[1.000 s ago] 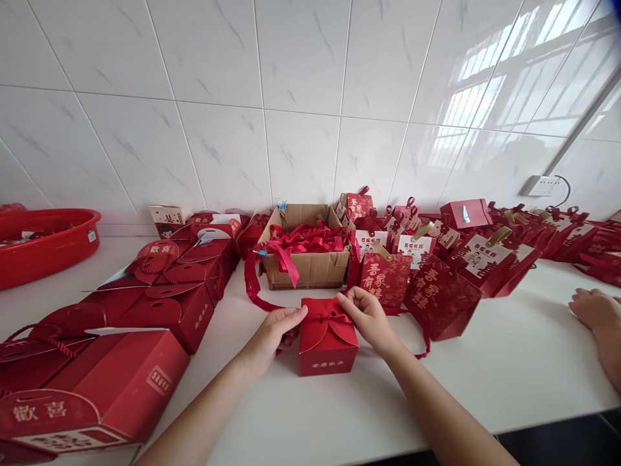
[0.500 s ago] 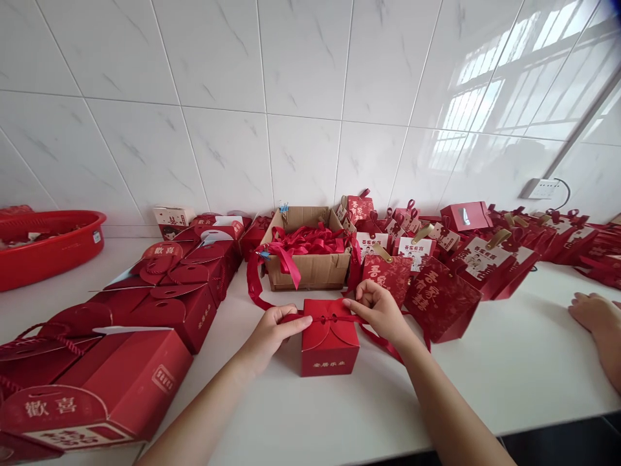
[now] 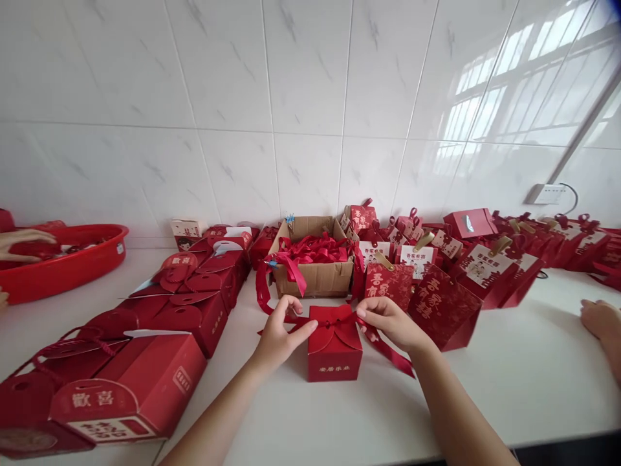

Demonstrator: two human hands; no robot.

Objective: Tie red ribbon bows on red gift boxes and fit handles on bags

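A small red gift box (image 3: 334, 362) stands upright on the white table, its curved top flaps folded in and a dark red ribbon (image 3: 394, 358) passing through the holes on top. My left hand (image 3: 284, 333) is at the box's left side, thumb on the top edge by the ribbon, index finger raised and curled, with a gap between them. On the right, my right hand (image 3: 388, 318) pinches the ribbon between thumb and index finger just beside the box. The ribbon's tail hangs down to the right under that hand.
Behind the box sits a cardboard carton (image 3: 315, 278) of red ribbons. Larger red boxes (image 3: 169, 369) line the left, and red gift bags (image 3: 446, 307) the right. Another person's hand (image 3: 29, 243) reaches into a red basin (image 3: 63, 272); a hand (image 3: 601, 320) rests at the far right.
My left index finger has lifted away from the thumb. My right hand has shifted slightly along the ribbon. A person's hand has appeared at the basin, and the view has shifted a little.
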